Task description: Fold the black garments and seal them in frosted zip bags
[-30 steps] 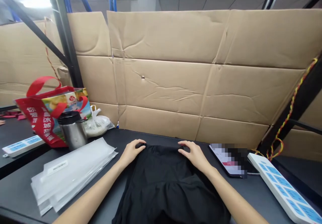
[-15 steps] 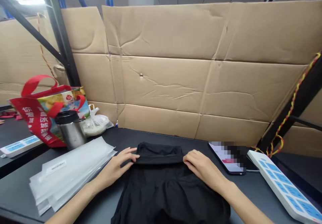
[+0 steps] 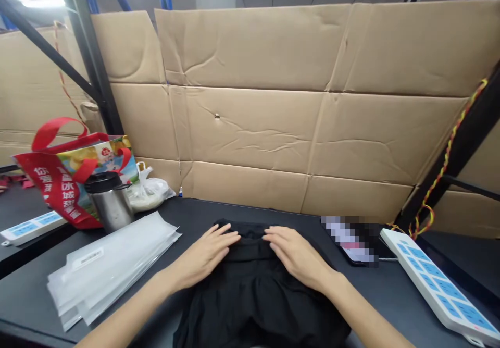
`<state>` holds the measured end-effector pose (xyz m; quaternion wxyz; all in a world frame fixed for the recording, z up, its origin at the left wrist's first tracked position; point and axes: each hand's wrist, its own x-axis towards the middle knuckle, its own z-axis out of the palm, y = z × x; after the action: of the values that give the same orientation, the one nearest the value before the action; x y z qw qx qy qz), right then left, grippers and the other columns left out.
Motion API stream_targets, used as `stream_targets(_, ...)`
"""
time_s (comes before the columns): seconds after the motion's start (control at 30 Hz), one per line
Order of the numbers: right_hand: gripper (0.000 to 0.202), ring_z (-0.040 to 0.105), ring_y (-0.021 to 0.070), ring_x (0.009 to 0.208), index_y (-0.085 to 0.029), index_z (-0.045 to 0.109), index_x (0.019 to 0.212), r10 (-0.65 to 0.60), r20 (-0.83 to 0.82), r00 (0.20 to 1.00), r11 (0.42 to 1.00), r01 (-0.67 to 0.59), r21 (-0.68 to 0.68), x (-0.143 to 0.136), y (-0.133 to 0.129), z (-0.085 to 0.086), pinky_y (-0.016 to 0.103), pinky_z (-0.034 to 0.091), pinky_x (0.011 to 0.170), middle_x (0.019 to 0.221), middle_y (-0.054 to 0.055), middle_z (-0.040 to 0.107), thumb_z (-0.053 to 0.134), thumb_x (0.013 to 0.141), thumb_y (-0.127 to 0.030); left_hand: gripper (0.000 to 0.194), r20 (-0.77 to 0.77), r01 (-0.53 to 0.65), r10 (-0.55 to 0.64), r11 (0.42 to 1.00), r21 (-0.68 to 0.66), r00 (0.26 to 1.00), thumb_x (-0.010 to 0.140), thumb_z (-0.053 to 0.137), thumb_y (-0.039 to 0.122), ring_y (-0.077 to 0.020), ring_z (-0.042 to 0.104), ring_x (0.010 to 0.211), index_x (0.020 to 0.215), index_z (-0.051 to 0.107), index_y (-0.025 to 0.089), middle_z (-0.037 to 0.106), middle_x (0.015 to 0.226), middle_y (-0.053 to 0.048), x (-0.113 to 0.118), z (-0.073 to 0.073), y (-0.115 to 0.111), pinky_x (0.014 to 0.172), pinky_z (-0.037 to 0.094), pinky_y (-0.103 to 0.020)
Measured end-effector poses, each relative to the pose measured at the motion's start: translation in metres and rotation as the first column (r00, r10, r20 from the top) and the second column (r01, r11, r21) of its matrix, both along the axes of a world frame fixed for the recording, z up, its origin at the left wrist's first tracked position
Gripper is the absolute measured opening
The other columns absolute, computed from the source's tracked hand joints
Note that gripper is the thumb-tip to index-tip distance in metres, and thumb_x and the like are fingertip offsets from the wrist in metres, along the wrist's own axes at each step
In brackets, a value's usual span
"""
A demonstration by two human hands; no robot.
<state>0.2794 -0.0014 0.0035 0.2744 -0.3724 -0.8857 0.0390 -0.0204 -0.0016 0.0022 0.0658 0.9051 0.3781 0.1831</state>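
A black garment (image 3: pixel 253 296) with a wide band at its far end lies on the dark table, its lower part gathered in loose folds. My left hand (image 3: pixel 211 251) rests flat over the left side of the band, fingers stretched out. Over the right side lies my right hand (image 3: pixel 292 251), its fingers also extended and pointing inward. Neither hand grips the cloth. Between the fingertips a strip of the band shows; the cloth under both palms is hidden.
Clear plastic bags (image 3: pixel 113 264) are stacked at left. Behind them stand a steel flask (image 3: pixel 111 204), a red carry bag (image 3: pixel 62 181) and a knotted plastic bag (image 3: pixel 150 191). A phone (image 3: pixel 347 241) and a power strip (image 3: pixel 437 285) lie at right. A cardboard wall (image 3: pixel 250 129) rises behind.
Both hands have let go of the band's side edges and moved inward onto the cloth, their fingers now straightened. The band's raised fold now lies flatter.
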Motion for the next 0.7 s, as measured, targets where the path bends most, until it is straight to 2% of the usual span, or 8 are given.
stream_targets(0.1, 0.036, 0.041, 0.0219, 0.132, -0.025, 0.055, 0.129, 0.043, 0.067, 0.997, 0.996, -0.037, -0.085, 0.005, 0.003, -0.015, 0.045, 0.03, 0.112, 0.136, 0.004, 0.055, 0.038, 0.097, -0.025, 0.046, -0.076, 0.002, -0.005, 0.999, -0.042, 0.997, 0.1, 0.037, 0.03, -0.0199, 0.028, 0.139, 0.145, 0.031, 0.035, 0.038, 0.148, 0.003, 0.0, -0.015, 0.001, 0.115, 0.019, -0.046)
stream_targets(0.23, 0.039, 0.039, 0.0205, 0.134, -0.029, 0.049, 0.135, -0.015, 0.015, 1.0, 0.982, 0.017, -0.189, 0.027, 0.003, -0.034, 0.045, 0.031, 0.112, 0.14, 0.001, 0.05, 0.037, 0.098, -0.03, 0.047, -0.072, -0.093, 0.091, 0.995, -0.038, 0.993, 0.1, 0.038, 0.033, -0.0211, 0.028, 0.139, 0.146, 0.027, 0.034, 0.032, 0.15, 0.0, -0.021, -0.035, 0.001, 0.114, 0.023, -0.045)
stream_targets(0.33, 0.037, 0.042, 0.0203, 0.131, -0.031, 0.051, 0.132, -0.032, -0.031, 0.999, 0.983, 0.026, -0.18, 0.036, 0.002, -0.033, 0.044, 0.032, 0.112, 0.139, 0.0, 0.051, 0.041, 0.097, -0.032, 0.047, -0.068, -0.132, 0.13, 0.991, -0.029, 0.989, 0.1, 0.037, 0.036, -0.0225, 0.028, 0.139, 0.146, 0.028, 0.033, 0.035, 0.149, -0.001, -0.03, -0.038, 0.003, 0.114, 0.021, -0.048)
stream_targets(0.4, 0.032, 0.049, 0.0203, 0.125, -0.03, 0.058, 0.123, -0.085, -0.091, 0.992, 0.988, 0.073, -0.133, 0.041, 0.003, -0.026, 0.041, 0.037, 0.108, 0.132, 0.001, 0.058, 0.043, 0.095, -0.033, 0.046, -0.048, -0.172, 0.171, 0.985, -0.013, 0.984, 0.1, 0.036, 0.038, -0.0232, 0.028, 0.139, 0.145, 0.033, 0.031, 0.038, 0.148, -0.001, -0.024, -0.033, 0.006, 0.115, 0.019, -0.05)
stream_targets(0.47, 0.027, 0.057, 0.0201, 0.114, -0.026, 0.062, 0.112, -0.227, -0.17, 0.959, 0.972, 0.212, -0.104, 0.047, 0.008, -0.017, 0.037, 0.042, 0.101, 0.12, 0.003, 0.065, 0.044, 0.094, -0.034, 0.044, -0.031, -0.18, 0.179, 0.984, -0.001, 0.983, 0.1, 0.034, 0.039, -0.0228, 0.027, 0.14, 0.143, 0.037, 0.028, 0.04, 0.147, -0.001, -0.007, -0.023, 0.009, 0.115, 0.017, -0.051)
stream_targets(0.57, 0.023, 0.065, 0.0216, 0.088, -0.022, 0.064, 0.093, -0.451, -0.213, 0.867, 0.892, 0.426, -0.153, 0.061, 0.019, -0.01, 0.034, 0.049, 0.08, 0.093, 0.005, 0.071, 0.046, 0.091, -0.037, 0.043, -0.029, -0.052, 0.051, 0.999, -0.006, 0.998, 0.101, 0.03, 0.037, -0.0205, 0.025, 0.14, 0.142, 0.039, 0.028, 0.04, 0.147, 0.0, 0.033, -0.004, 0.012, 0.116, 0.017, -0.047)
stream_targets(0.63, 0.024, 0.065, 0.0216, 0.071, -0.022, 0.064, 0.08, -0.507, -0.188, 0.841, 0.859, 0.473, -0.196, 0.069, 0.025, -0.012, 0.033, 0.048, 0.066, 0.076, 0.004, 0.07, 0.05, 0.088, -0.041, 0.043, -0.031, 0.064, -0.065, 0.997, -0.033, 0.997, 0.101, 0.03, 0.037, -0.0198, 0.025, 0.14, 0.143, 0.037, 0.028, 0.039, 0.148, 0.0, 0.064, 0.006, 0.012, 0.116, 0.018, -0.045)
stream_targets(0.7, 0.024, 0.064, 0.0208, 0.063, -0.022, 0.063, 0.072, -0.513, -0.164, 0.843, 0.852, 0.476, -0.22, 0.072, 0.029, -0.017, 0.031, 0.046, 0.06, 0.067, 0.003, 0.068, 0.056, 0.083, -0.042, 0.045, -0.038, 0.156, -0.159, 0.985, -0.071, 0.986, 0.101, 0.031, 0.039, -0.0206, 0.024, 0.141, 0.145, 0.034, 0.027, 0.036, 0.149, -0.001, 0.091, 0.008, 0.012, 0.116, 0.019, -0.044)
